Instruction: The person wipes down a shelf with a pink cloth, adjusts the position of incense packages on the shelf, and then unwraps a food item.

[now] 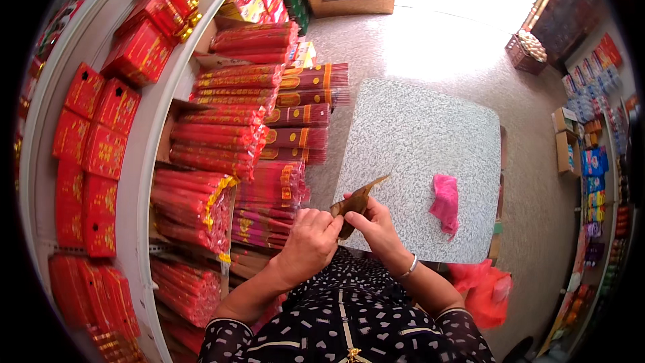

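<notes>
Both hands meet in front of my body, at the near left corner of a speckled grey table (pixel 423 131). Between them is a brown dried leaf (pixel 357 200), folded over, with its thin pointed tip sticking up to the right. My left hand (pixel 313 237) pinches the leaf's lower left side with thumb and fingers. From the right, my right hand (pixel 374 221) holds it, the thumb lying across the front and fingers behind. A silver bangle (pixel 412 265) circles the right wrist. On the table to the right lies a crumpled pink cloth (pixel 445 203).
Shelves on the left hold red boxes (pixel 104 148) and bundles of red wrapped sticks (pixel 216 136). Packs of incense sticks (pixel 302 128) jut toward the table. A red plastic bag (pixel 486 295) sits by the table's near right corner. Stocked shelves (pixel 594 196) line the far right.
</notes>
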### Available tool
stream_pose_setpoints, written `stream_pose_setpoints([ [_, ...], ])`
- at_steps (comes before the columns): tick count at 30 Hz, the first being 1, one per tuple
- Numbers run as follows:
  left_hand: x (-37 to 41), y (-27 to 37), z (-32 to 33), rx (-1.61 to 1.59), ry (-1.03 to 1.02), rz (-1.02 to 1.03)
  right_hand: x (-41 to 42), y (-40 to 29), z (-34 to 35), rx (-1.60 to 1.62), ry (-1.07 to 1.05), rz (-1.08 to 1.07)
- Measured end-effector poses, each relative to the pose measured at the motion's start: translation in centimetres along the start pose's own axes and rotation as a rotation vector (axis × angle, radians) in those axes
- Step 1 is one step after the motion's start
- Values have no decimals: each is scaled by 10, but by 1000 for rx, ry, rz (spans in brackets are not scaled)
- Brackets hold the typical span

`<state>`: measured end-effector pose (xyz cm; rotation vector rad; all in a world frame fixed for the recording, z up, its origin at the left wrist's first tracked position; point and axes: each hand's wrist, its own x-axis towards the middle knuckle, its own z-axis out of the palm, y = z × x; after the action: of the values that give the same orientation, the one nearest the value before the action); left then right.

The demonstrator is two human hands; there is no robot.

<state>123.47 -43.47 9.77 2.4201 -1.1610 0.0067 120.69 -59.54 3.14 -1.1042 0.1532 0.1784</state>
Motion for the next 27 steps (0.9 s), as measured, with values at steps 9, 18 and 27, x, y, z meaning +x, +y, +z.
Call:
stream_pose_setpoints([
  [9, 82, -161, -50, -961, -390, -446, 82, -15, 33, 141, 137, -84],
  [18, 143, -177, -6, -1637, -716, -366, 96, -43, 52, 206, 411, -225],
  [27, 138, -130, 44, -2159, -496, -629, 43, -27, 40, -849, 614, -653],
])
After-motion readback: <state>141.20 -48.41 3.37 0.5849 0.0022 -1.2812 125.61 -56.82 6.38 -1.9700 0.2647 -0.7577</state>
